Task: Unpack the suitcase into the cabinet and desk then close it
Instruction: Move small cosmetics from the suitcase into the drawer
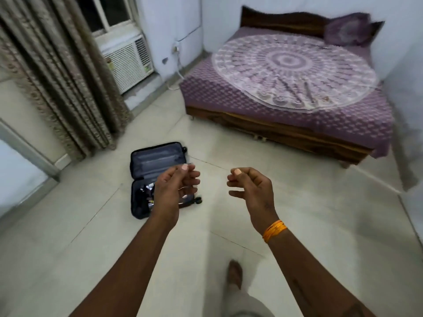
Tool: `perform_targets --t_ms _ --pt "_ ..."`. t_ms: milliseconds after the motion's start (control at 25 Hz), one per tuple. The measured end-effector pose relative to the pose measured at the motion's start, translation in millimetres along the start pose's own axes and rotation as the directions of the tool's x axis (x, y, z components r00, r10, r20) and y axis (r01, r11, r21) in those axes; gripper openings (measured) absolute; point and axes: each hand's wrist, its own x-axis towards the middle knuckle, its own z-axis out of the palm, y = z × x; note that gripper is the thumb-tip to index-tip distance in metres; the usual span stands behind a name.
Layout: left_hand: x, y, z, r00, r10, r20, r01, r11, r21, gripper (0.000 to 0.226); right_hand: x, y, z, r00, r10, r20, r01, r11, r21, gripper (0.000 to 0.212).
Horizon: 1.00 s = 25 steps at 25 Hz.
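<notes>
Your forearms fill the lower frame, with one bare foot (234, 274) on the tiled floor (297, 213) between them. Your left hand (177, 187) is raised in front of you with its fingers loosely curled and nothing visibly in it. Your right hand (250, 191), above an orange wristband (274, 230), is also half-curled and empty. The two hands are well apart from each other.

Hazards from this position:
- Contents may spill if you lift the suitcase (158, 179) by one half, because both halves lie open and flat.
- Items in the near half may go unnoticed. Your left hand covers part of that compartment, so check it fully before closing.
- Closing may jam if anything lies across the hinge line or the zip track.

Task object: the suitcase is dark, small and wheeled. It lies open on the floor beyond your left hand, near the curtain (57, 76) and well apart from the bed (297, 88). The far half appears empty, showing grey lining. The near half holds small mixed items, too blurred to identify.
</notes>
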Motion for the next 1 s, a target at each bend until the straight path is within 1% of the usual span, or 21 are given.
perform_targets --t_ms 120,200,280,360,440,520,600,760,920,1000 --pt "55 3 -38 0.989 0.017 -0.146 -0.025 0.998 -0.053 0.026 72 8 47 0.992 0.009 0.130 -0.006 1.000 -0.026 0.019" --pt "93 7 -60 0.969 0.020 -0.246 -0.040 0.996 -0.075 0.023 121 8 79 0.980 0.022 0.198 -0.013 0.999 -0.045 0.019" --pt "125 13 -77 0.947 0.020 -0.322 -0.051 0.995 -0.086 0.027 164 12 108 0.966 0.045 0.256 -0.035 0.998 -0.043 0.019" --pt "148 13 -88 0.923 0.012 -0.386 -0.052 0.994 -0.095 0.031 198 19 136 0.944 0.078 0.320 -0.061 0.996 -0.060 0.020" --pt "177 12 -101 0.893 -0.014 -0.449 -0.035 0.994 -0.100 0.028 233 31 171 0.913 0.128 0.388 -0.100 0.991 -0.092 0.021" --pt "202 13 -118 0.866 -0.044 -0.498 -0.010 0.994 -0.105 0.024 258 47 206 0.887 0.193 0.421 -0.155 0.980 -0.122 0.022" --pt "226 12 -135 0.857 -0.056 -0.513 0.010 0.996 -0.093 0.023 278 63 235 0.874 0.234 0.426 -0.197 0.972 -0.129 0.021" --pt "289 -1 -190 0.859 -0.121 -0.498 0.112 0.993 -0.048 0.019 315 108 303 0.871 0.301 0.388 -0.260 0.953 -0.155 0.022" --pt "357 -32 -251 0.884 -0.191 -0.426 0.202 0.979 -0.019 0.018 344 158 359 0.886 0.360 0.293 -0.336 0.933 -0.129 0.022" --pt "392 -52 -279 0.880 -0.243 -0.408 0.252 0.967 -0.033 0.017 358 189 385 0.891 0.388 0.236 -0.369 0.921 -0.122 0.022"
